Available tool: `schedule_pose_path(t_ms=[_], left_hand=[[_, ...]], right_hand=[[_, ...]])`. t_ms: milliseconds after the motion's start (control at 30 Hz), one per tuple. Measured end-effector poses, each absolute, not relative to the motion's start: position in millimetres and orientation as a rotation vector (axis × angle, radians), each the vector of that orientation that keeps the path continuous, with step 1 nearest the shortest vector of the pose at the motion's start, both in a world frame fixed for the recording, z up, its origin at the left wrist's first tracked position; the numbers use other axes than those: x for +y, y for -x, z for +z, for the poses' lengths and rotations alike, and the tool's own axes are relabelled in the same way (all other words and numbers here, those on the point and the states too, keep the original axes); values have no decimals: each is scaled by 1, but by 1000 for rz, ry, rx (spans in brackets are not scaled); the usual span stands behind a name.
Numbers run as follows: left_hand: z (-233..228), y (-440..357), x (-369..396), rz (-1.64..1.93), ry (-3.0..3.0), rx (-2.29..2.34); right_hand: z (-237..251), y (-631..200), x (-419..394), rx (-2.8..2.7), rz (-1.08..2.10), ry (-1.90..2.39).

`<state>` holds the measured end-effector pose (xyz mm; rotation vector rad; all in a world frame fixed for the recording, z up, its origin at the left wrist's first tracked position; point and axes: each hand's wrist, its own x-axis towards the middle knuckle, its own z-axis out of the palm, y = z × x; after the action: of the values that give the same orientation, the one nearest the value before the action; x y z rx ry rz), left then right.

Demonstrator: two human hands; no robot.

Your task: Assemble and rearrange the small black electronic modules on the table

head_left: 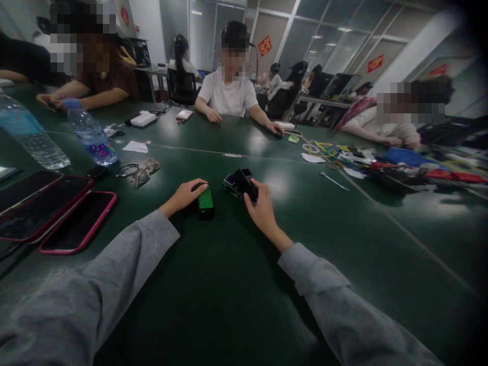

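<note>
On the dark green table, my left hand (189,193) has its fingers closed on a small black case with a green circuit board (206,199) facing up in it. The thumb lies over the board's far end. To the right, my right hand (261,203) grips a black plastic housing (244,179) between thumb and fingers, holding it tilted. Just left of and partly behind the housing is another circuit board (229,184) with a dark screen-like part; whether it touches the housing I cannot tell.
Eyeglasses (143,173), two water bottles (91,132) (30,129) and a red-edged phone (80,223) lie or stand on the left. A wrench (334,181) and a heap of cables and tools (400,162) are to the right. A person in white (229,94) sits opposite.
</note>
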<state>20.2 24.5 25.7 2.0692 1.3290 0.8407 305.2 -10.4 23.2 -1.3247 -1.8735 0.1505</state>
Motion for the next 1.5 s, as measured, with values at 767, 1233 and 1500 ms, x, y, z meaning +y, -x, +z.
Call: schedule_pose_path(t_ms=[767,1233,1500], left_hand=[[29,-21,23,833,-2072,1331],[27,-20,24,824,-2079,1333],[28,-22,23,843,-2076,1335]], right_hand=[[23,-304,-12,-1944,173,1291],[22,-304,-11,-1959,162,1297],[23,-302,-12,-2007,147,1267]])
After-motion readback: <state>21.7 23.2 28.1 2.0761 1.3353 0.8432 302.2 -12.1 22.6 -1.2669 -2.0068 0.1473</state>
